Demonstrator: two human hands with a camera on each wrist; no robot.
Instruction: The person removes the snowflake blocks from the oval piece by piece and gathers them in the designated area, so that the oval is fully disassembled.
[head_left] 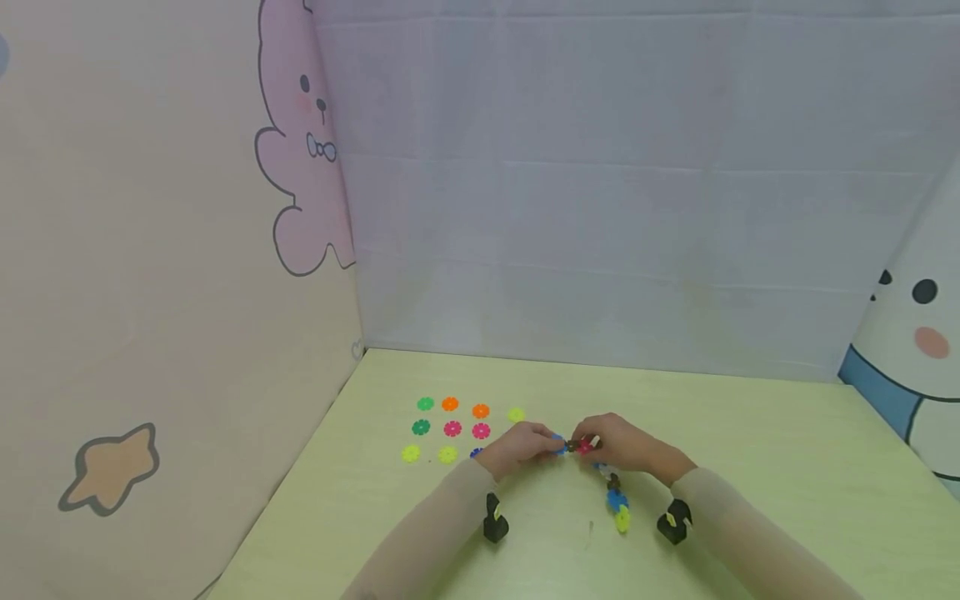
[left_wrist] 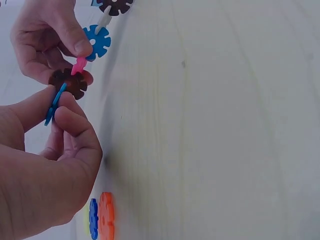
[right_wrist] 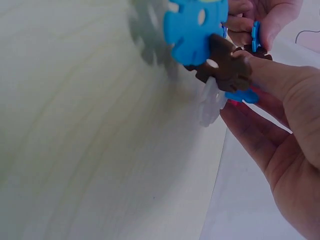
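Observation:
My left hand [head_left: 517,446] pinches a blue notched plastic disc [left_wrist: 56,104] between thumb and fingers. Its edge meets a brown disc [left_wrist: 76,87] at the end of a linked chain; how deep it sits in the slot I cannot tell. Close by on the right, my right hand [head_left: 618,442] grips the chain around a pink disc [left_wrist: 79,66] and another blue disc [left_wrist: 100,42]. From there a white disc [right_wrist: 211,106], a second brown disc [right_wrist: 227,65], a blue disc [head_left: 617,501] and a yellow disc [head_left: 622,521] trail toward me. Fingers partly cover the pink disc.
Loose discs lie in rows left of my hands, among them a green disc [head_left: 425,404], an orange disc [head_left: 450,404], a pink disc [head_left: 452,428] and a yellow disc [head_left: 411,453]. The pale table [head_left: 787,467] meets a curtain [head_left: 600,208] at the back.

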